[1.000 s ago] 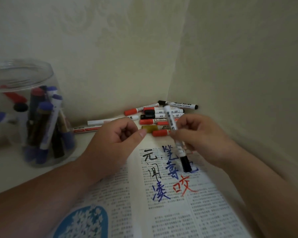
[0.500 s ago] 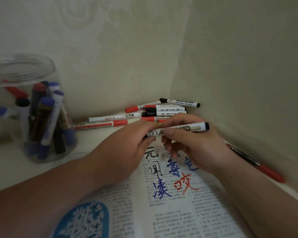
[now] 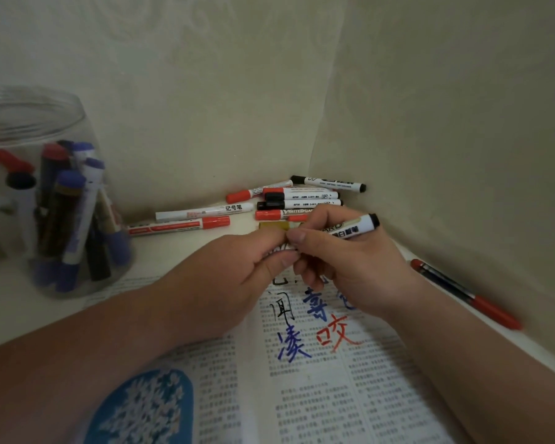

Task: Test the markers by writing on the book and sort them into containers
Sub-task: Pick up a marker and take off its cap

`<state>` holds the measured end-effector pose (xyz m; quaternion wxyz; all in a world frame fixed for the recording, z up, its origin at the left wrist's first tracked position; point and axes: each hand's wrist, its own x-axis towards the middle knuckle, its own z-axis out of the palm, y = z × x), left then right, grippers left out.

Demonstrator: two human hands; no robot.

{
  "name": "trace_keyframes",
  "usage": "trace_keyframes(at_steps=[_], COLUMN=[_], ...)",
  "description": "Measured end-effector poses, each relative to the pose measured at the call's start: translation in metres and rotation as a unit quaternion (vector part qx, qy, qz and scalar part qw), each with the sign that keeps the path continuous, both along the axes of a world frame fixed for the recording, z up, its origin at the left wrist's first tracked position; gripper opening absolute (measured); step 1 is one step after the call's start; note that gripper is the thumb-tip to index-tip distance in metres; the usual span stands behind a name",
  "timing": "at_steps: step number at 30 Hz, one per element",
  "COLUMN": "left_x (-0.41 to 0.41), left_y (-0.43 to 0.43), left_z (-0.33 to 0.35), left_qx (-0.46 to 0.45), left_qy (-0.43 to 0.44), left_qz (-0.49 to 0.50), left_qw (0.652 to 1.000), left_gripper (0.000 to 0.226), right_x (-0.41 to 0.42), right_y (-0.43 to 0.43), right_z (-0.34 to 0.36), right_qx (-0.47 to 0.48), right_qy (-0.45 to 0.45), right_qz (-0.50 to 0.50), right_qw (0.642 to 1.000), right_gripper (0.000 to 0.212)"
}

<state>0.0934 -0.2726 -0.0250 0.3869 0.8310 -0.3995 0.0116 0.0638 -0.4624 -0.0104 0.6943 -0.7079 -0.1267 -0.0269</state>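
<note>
Both hands meet over the top of an open book [image 3: 334, 389] whose page carries black, blue and red handwritten characters. My right hand [image 3: 350, 270] grips a white marker with a black end [image 3: 356, 227], held nearly level with that end pointing right. My left hand [image 3: 237, 270] pinches the marker's other end, which its fingers hide. A pile of red and black markers [image 3: 295, 200] lies in the corner just behind the hands. A clear plastic jar [image 3: 45, 193] at the left holds several blue, red and black markers.
Two long markers [image 3: 189, 219] lie on the white table between jar and pile. A red pen [image 3: 465, 293] lies along the right wall. Walls close in behind and on the right. A blue patterned picture [image 3: 141, 408] fills the book's left page.
The marker has swung from pointing down at the page to lying level. My left hand has come across and taken hold of its left end.
</note>
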Motion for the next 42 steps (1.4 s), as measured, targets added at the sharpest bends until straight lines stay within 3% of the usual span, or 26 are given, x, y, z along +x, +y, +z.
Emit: trace_keyframes(at_steps=[6,9,11,13,18,22,27,31,35,38,42], left_x=[0.001,-0.002,-0.003,-0.004,-0.003,-0.002,0.001,0.003,0.001,0.0,0.001], left_y=[0.001,0.004,0.006,0.007,0.002,0.002,0.0,0.003,0.002,0.0,0.002], left_z=[0.001,-0.005,-0.005,-0.005,-0.008,-0.006,-0.006,-0.008,-0.009,-0.01,-0.012], left_qx=[-0.035,-0.03,-0.026,-0.026,0.009,0.016,0.039,0.043,0.037,0.002,-0.006], left_qy=[0.02,0.052,0.071,0.086,0.039,-0.004,-0.11,-0.091,-0.06,-0.035,-0.057], left_qz=[-0.016,-0.014,-0.011,-0.004,0.007,-0.006,-0.014,-0.033,-0.034,-0.036,-0.029], left_qw=[0.999,0.998,0.997,0.996,0.999,1.0,0.993,0.994,0.997,0.999,0.998], left_gripper=[0.016,0.033,0.027,0.019,0.033,0.035,0.018,0.014,0.022,0.034,0.033], right_x=[0.001,0.006,0.007,0.004,-0.015,-0.037,-0.051,-0.054,-0.054,-0.054,-0.055], right_y=[-0.006,-0.016,-0.026,-0.035,-0.049,-0.062,-0.073,-0.07,-0.07,-0.07,-0.069], right_z=[0.002,0.006,0.012,0.023,0.039,0.013,-0.013,-0.01,-0.011,-0.012,-0.012], right_qx=[0.006,0.079,0.097,0.061,-0.124,-0.098,-0.083,-0.111,-0.134,-0.165,-0.193], right_qy=[-0.026,-0.023,-0.017,0.015,0.121,0.114,0.148,0.136,0.133,0.119,0.116], right_qz=[0.031,-0.044,-0.094,-0.095,-0.018,-0.049,-0.091,-0.048,-0.052,-0.067,-0.071], right_qw=[0.999,0.996,0.991,0.993,0.985,0.987,0.981,0.983,0.981,0.977,0.972], right_gripper=[0.007,0.007,0.014,0.016,0.007,0.008,0.007,0.002,0.016,0.014,0.017])
